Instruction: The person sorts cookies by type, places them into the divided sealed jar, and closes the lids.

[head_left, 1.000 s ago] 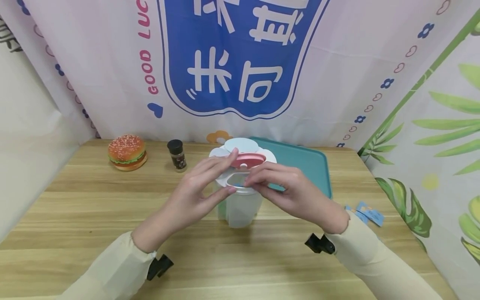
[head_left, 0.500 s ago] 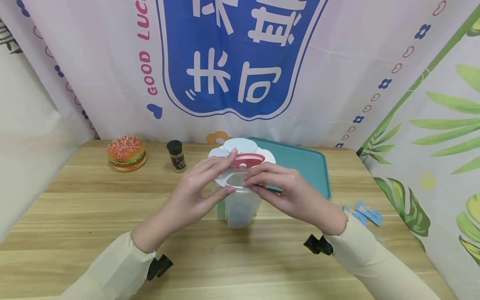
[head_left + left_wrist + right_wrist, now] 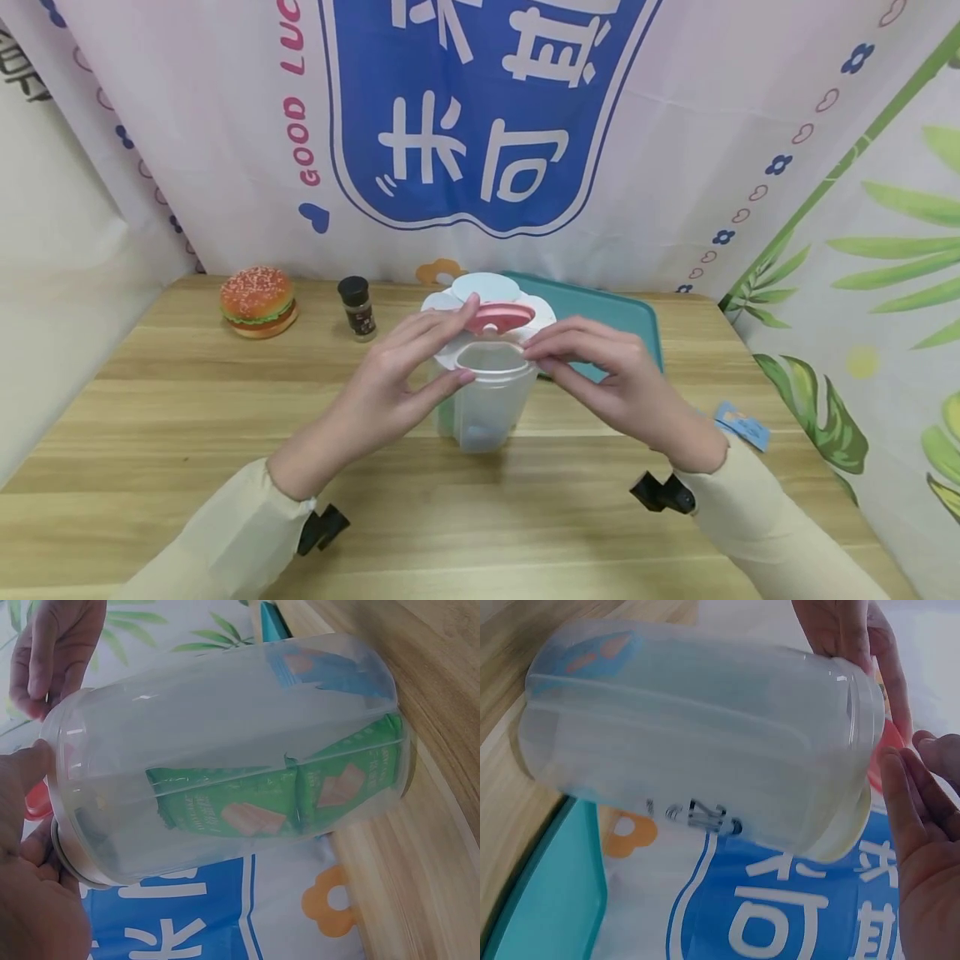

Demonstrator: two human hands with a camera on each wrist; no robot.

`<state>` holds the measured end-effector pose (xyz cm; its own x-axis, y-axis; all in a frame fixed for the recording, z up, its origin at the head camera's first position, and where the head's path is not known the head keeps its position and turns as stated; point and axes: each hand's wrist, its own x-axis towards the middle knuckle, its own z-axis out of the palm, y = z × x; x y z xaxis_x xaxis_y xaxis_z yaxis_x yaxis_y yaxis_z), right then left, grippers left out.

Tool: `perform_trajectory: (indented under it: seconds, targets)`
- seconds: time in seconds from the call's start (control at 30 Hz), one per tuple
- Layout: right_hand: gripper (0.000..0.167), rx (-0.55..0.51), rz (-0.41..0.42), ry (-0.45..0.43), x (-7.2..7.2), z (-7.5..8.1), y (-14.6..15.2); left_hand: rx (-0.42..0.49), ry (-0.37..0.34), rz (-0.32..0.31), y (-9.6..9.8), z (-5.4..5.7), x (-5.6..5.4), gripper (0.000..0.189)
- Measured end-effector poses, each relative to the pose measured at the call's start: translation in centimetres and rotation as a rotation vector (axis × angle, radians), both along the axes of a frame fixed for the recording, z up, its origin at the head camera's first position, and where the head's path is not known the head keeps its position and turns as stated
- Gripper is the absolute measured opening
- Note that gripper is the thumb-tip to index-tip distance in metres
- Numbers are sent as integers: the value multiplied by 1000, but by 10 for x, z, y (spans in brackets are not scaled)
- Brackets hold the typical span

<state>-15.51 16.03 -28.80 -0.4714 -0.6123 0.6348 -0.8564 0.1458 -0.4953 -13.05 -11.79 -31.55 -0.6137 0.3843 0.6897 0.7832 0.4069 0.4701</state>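
Note:
A translucent plastic storage jar (image 3: 487, 412) stands upright on the table, its white lid (image 3: 540, 313) on top. The lid's red flap (image 3: 501, 317) is raised, leaving a round-cornered opening below it. My left hand (image 3: 382, 375) grips the lid from the left, thumb at the front rim and a finger by the flap. Beside the opening's right edge is my right hand (image 3: 615, 362), fingertips near the rim and nothing visible between them. Through the jar's wall, the left wrist view shows green snack packets (image 3: 232, 799) and a blue packet (image 3: 334, 673) near the bottom.
Behind the jar lies a teal tray (image 3: 637, 321). A toy hamburger (image 3: 258, 302) and a black-capped spice bottle (image 3: 357, 310) stand at the back left. Blue packets (image 3: 744, 427) lie at the right, partly covered by my right sleeve.
My right hand has moved right, from over the opening to its edge. The blue seen in the opening a second ago no longer shows there. My left hand stays in place.

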Motion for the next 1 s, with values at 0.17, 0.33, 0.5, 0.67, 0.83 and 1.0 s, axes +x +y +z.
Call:
perform_trajectory:
  seconds: [0.17,0.33,0.5,0.67,0.83,1.0]
  targets:
    - [26,-91,16,-4,-4,-11,23,10,-4,0,0,2,0,76]
    - [22,-107,-43,-27,-6,-26,53,8,-2,-3,1,2,-1,75]
    - [28,49,-292,-62,-3,-38,89,6,-11,-2,0,3,1,77]
    - [17,213,-530,-196,1,-51,119,-1,-23,5,0,4,1,76]
    - [17,392,-667,-316,-3,-67,145,1,-38,6,1,4,2,76]
    - [27,527,-724,-435,-6,-86,159,-1,-39,7,1,5,2,75]
